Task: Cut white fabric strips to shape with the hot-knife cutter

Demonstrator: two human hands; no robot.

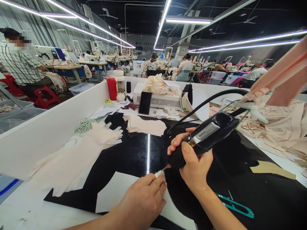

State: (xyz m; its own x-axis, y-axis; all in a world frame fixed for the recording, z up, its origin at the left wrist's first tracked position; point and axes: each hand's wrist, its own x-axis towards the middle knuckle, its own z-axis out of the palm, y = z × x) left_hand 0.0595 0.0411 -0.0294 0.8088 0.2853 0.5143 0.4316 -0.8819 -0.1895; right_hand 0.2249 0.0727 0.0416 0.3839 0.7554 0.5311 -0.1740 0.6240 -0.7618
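Note:
My right hand [195,164] is wrapped round a thick black corded hand tool [206,137], tilted with its thin metal tip pointing down and left. The tip comes close to the fingertips of my left hand [145,193]; whether it touches anything I cannot make out. My left fingers are pressed together on a small white piece [158,173] at the top edge of a large white sheet [115,191]. This sheet lies on a glossy black work surface [134,153], partly under my left hand. Teal thread snips [237,206] lie right of my right forearm.
Stacked pale fabric pieces [72,159] lie left, another stack [145,124] ahead. A phone [145,103] leans on a white vented box [158,99]. Pale strips [278,123] heap at right, and a tan piece [272,169] lies nearer. White walls [59,127] edge the table; people sit at sewing machines beyond.

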